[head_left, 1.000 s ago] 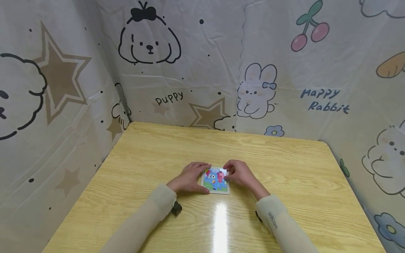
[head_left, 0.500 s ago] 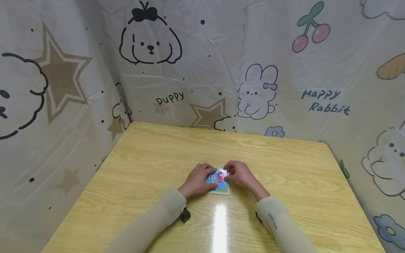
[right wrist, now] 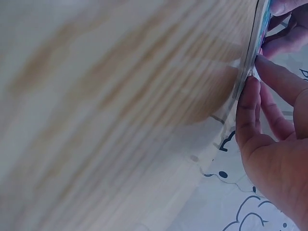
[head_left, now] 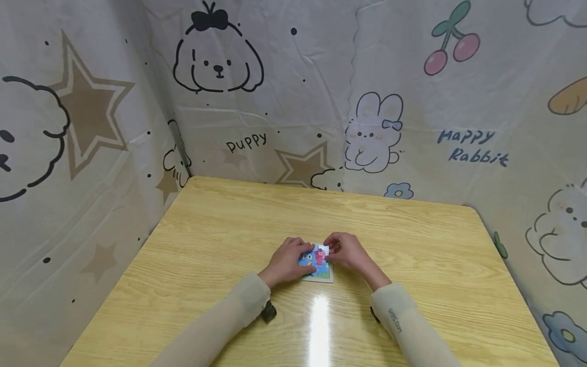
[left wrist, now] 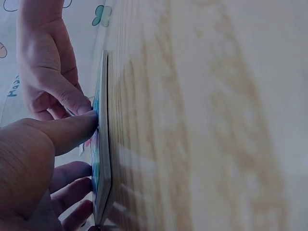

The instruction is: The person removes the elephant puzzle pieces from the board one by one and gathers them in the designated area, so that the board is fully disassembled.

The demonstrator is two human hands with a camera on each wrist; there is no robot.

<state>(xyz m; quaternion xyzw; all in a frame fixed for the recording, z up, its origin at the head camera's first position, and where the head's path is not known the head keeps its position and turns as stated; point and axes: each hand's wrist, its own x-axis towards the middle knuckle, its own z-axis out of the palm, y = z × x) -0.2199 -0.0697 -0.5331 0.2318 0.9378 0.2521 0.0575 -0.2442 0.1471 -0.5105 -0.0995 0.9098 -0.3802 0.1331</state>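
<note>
A small square jigsaw puzzle (head_left: 323, 273) with a pale frame lies on the table, its picture showing blue, pink and green. My left hand (head_left: 284, 262) rests over its left part, thumb and fingers pressing on the pieces from above. At the far right corner, my right hand (head_left: 347, 252) pinches a puzzle piece (head_left: 324, 249) between thumb and fingers. From the left wrist, the puzzle's edge (left wrist: 104, 168) appears side-on, flat to the wood, with the left thumb (left wrist: 72, 131) on its face. In the right wrist view, the right fingertips (right wrist: 250, 89) sit right at the frame's edge.
The wooden table (head_left: 229, 219) extends around the puzzle on all sides, with a bright light reflection (head_left: 319, 326) near the front. A printed curtain (head_left: 293, 92) stands behind the table and along both sides.
My left hand has slid right from the puzzle's left edge onto its pieces. The right hand has stayed at the far right corner, and the corner piece there looks slightly shifted.
</note>
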